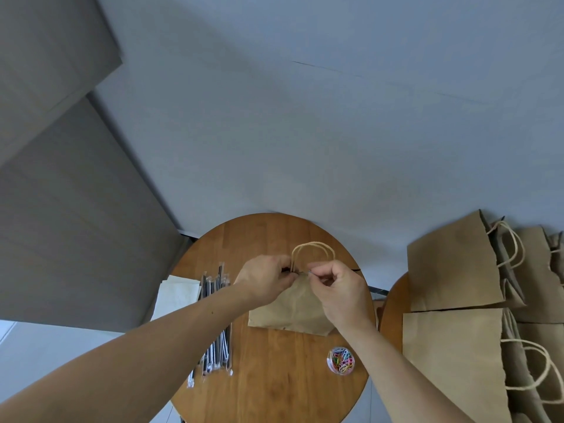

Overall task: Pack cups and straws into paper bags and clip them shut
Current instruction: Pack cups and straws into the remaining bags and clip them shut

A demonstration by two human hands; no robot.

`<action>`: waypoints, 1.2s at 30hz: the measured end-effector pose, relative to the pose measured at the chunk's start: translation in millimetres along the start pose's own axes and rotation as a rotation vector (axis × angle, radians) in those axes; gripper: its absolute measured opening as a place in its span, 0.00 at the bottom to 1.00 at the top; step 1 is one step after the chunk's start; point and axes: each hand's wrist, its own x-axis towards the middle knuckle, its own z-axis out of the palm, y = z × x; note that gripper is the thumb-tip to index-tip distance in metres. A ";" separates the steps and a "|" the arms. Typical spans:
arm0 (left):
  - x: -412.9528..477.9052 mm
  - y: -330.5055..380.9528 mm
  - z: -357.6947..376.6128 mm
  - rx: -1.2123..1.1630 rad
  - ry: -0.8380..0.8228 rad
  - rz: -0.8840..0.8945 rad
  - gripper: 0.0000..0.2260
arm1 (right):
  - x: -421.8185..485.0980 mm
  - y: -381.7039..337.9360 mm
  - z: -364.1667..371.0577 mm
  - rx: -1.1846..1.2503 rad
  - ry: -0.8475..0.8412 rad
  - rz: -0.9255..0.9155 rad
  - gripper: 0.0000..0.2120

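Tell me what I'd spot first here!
The left hand and right hand pinch the top of a brown bag on the round table. Bright clips sit nearer you, straws lie left, and more bags pile up at right.

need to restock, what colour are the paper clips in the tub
The paper clips are mixed: pink, green, yellow, blue; head view.

Plain indoor room working as makeshift packing station; home or small office, cannot tell which. Round wooden table (274, 377) standing against bare blue-grey wall (305, 132). Grey panels (61, 209) running along left, pale floor (30, 346) showing below. Second wooden table (393, 300) at right carrying stacked kraft handle bags (451, 270). Wrapped straws (218, 355), tub of coloured paper clips (341, 360) and paper bag (293, 309) lying on near table.
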 end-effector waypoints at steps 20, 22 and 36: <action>-4.1 -0.4 4.7 0.083 0.017 0.082 0.09 | 9.8 4.4 11.7 -0.132 -0.064 -0.048 0.07; -4.2 -1.6 4.4 0.091 0.020 0.100 0.09 | 9.7 5.0 11.4 -0.158 -0.074 -0.071 0.06; -11.2 -3.1 10.3 0.087 0.133 0.113 0.10 | 5.1 14.4 13.4 -0.435 -0.126 -0.191 0.08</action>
